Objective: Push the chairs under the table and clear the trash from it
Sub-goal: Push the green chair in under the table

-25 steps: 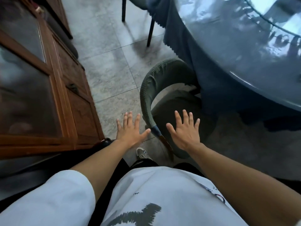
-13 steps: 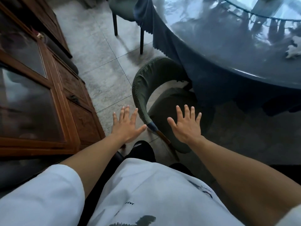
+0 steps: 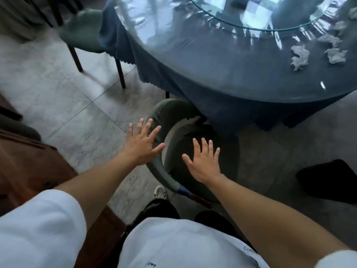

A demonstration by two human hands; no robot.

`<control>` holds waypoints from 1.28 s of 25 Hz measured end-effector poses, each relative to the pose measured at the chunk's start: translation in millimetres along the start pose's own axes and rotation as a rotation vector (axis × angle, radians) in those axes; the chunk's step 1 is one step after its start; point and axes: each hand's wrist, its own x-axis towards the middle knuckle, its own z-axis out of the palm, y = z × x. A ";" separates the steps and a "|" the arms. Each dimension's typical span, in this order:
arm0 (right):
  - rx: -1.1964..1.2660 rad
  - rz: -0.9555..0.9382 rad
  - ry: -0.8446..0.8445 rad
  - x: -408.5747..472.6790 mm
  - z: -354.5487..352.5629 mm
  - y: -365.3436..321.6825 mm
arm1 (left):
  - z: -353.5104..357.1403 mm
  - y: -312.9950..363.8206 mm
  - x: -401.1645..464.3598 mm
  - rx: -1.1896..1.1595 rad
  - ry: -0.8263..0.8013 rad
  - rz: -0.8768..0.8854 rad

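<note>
Dim, cool daylight; bright window glare on the glossy table point(image 3: 222, 60); motion blur upper left; wide-angle edge bending

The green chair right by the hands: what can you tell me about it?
The green chair has a curved, textured backrest wrapping a round padded seat, in dull green fabric, with a wooden leg showing below. It stands upright on the tiled floor, its front reaching under the table's blue cloth. The left hand appears to touch its backrest; the right hand hovers above the seat.
</note>
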 end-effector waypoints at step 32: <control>0.473 0.187 -0.007 87.9 102.6 -157.9 | 55.0 -60.0 123.4 -0.517 0.035 0.222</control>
